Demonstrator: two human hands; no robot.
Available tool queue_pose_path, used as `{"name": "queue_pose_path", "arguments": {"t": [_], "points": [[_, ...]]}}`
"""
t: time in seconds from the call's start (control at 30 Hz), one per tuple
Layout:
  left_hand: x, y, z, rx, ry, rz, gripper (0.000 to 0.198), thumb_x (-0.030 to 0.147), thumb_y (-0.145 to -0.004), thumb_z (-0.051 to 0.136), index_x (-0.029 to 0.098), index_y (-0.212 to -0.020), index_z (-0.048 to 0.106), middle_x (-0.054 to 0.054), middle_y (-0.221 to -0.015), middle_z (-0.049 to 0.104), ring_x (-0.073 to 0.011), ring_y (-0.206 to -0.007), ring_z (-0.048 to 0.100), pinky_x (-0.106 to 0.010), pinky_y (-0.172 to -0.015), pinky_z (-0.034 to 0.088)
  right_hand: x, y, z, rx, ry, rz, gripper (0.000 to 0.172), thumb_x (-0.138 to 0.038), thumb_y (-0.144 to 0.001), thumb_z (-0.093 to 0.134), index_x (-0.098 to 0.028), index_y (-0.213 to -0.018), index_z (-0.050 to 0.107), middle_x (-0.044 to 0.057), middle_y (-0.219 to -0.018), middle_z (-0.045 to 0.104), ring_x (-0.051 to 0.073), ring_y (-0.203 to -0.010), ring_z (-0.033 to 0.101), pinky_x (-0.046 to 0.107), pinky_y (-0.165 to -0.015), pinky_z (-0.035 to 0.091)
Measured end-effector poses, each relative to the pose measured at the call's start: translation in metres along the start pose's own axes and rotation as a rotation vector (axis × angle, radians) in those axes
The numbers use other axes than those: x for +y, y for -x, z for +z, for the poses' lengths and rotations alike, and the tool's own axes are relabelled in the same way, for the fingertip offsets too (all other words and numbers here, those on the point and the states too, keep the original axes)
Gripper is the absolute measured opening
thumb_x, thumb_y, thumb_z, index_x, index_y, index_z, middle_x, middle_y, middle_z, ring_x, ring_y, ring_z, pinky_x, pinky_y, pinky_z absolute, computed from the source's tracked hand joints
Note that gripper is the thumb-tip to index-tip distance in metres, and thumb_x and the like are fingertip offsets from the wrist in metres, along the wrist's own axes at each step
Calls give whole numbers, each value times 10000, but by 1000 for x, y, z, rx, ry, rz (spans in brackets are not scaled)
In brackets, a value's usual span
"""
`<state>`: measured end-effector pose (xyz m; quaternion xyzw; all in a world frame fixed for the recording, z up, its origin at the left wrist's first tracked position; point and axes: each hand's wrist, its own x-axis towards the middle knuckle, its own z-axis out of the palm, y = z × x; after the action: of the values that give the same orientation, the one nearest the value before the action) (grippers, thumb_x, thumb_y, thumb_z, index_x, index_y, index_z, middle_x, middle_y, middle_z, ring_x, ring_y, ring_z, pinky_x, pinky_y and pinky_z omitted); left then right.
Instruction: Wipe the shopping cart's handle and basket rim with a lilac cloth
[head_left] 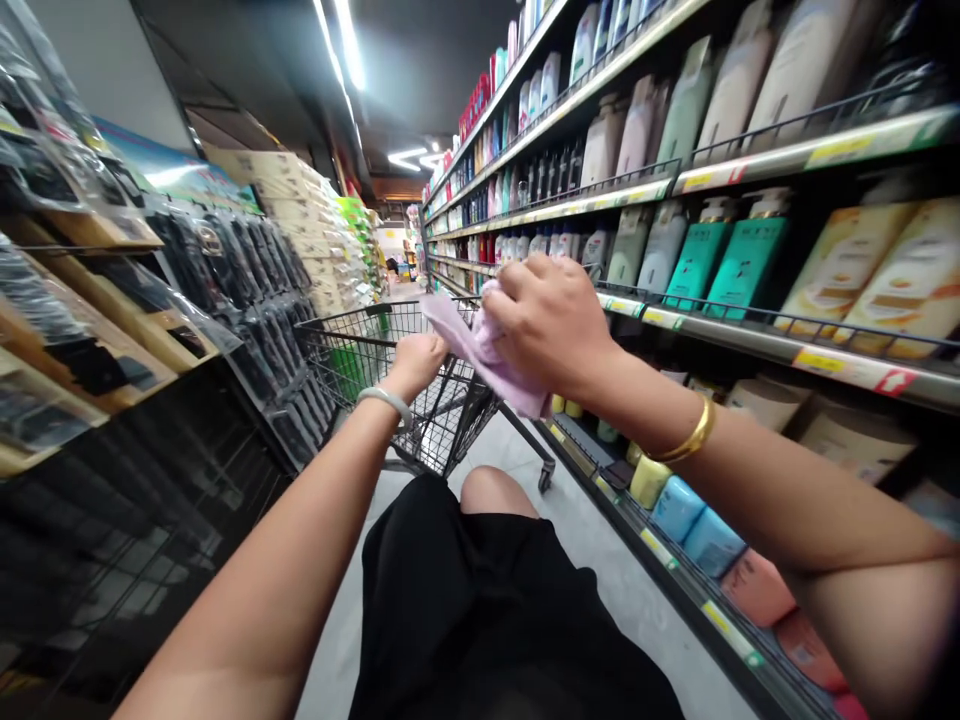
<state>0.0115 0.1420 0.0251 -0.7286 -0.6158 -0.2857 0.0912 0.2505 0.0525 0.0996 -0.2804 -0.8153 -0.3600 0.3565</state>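
A lilac cloth (482, 345) is bunched in my right hand (551, 315), whose fingers are closed around it. Part of the cloth hangs out below the palm, and another end stretches toward the left. My left hand (420, 362) is closed at the near edge of a black wire shopping cart (352, 335). Its fingertips are partly out of sight, close to the cloth's left end. The cloth and my right hand cover part of the cart's near side.
Shelves of pump bottles (750, 255) line the right side, with coloured packs (679, 505) on the bottom shelf. Packaged goods hang on a rack (225, 270) at left, beside stacked boxes (289, 195). A cart wheel (547, 474) stands on the grey floor (585, 570).
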Motion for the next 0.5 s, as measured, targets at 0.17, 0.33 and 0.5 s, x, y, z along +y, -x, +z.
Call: {"name": "queue_pose_path", "arguments": {"t": [0.17,0.33,0.5], "points": [[25,-3,11,28,-83,-27,616,426,-1044,237,146,-739,694,-142,-844,719,-268,-949,677,-348,-805,448,4,10,34,29,132,-68,261,-223,-972,420,-164,-988,674,132,-1015,629,280,-978,472,425,-818,298],[33,-3,15,27,-119,46,428,349,-994,373,157,-788,696,-152,-928,734,-275,-927,665,-339,-763,402,4,9,56,19,148,-426,296,-215,-1017,377,-188,-968,667,104,-1047,653,250,-923,482,398,-762,292],[7,2,3,6,-74,146,543,485,-1036,254,203,-845,677,-73,-893,713,-217,-854,620,-319,-771,405,19,10,35,77,211,-191,265,-233,-1013,413,-179,-979,670,117,-1005,654,249,-925,487,396,-773,295]]}}
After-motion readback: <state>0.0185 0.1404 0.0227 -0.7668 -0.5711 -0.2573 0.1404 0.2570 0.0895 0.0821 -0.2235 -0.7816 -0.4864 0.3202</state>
